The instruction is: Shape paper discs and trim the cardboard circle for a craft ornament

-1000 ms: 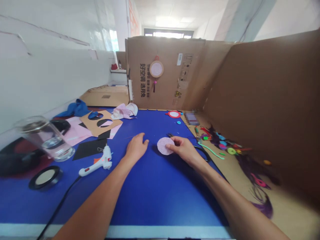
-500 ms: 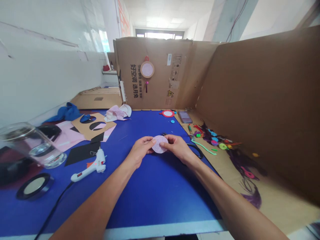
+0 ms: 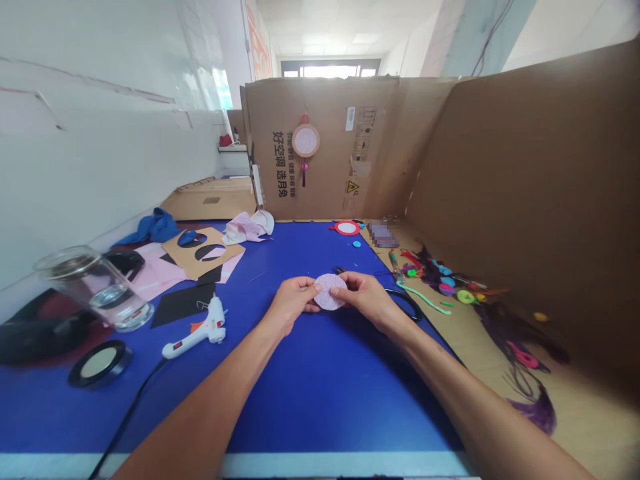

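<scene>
Now left fingers (image 3: 309, 293) on disc (image 3: 329, 283) too

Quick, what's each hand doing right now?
Left hand: closed, pinching the left edge of the pale purple disc.
Right hand: closed, pinching the disc's right side.

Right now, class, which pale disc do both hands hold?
The plain lilac disc, between left hand and right hand; the brown-rimmed disc hangs against cardboard, the red-rimmed disc lies on the blue table.
</scene>
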{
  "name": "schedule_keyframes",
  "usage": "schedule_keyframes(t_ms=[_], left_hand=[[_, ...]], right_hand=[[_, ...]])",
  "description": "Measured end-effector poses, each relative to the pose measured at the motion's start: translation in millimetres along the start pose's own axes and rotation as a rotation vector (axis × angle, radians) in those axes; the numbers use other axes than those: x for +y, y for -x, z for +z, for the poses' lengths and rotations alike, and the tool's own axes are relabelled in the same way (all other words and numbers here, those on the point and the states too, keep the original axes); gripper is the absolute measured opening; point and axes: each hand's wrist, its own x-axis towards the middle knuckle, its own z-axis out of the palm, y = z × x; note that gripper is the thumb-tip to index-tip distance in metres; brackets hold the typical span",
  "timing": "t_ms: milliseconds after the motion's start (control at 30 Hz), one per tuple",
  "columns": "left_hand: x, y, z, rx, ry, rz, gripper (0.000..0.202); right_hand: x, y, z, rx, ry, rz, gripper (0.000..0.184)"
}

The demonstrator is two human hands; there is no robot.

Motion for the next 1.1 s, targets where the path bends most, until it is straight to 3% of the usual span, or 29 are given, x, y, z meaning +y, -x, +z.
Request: schedule_keyframes(t_ms=[567, 833, 1100], left_hand=[[1.5, 0.1, -1.9, 0.033, 0.023, 0.015, 0.025], [1.0, 3.7, -0.3, -0.048, -0.006, 0.014, 0.031], [0.4, 2.6, 0.4, 0.007, 0.006, -0.005, 0.024]], right_hand=[[-1.8, 1.3, 1.1, -0.013, -0.016, 0.010, 0.038], [-2.1, 3.3, 3.0, -0.020, -0.053, 0.015, 0.039], [-3.8, 3.5, 3.3, -0.034, -0.055, 0.025, 0.042]])
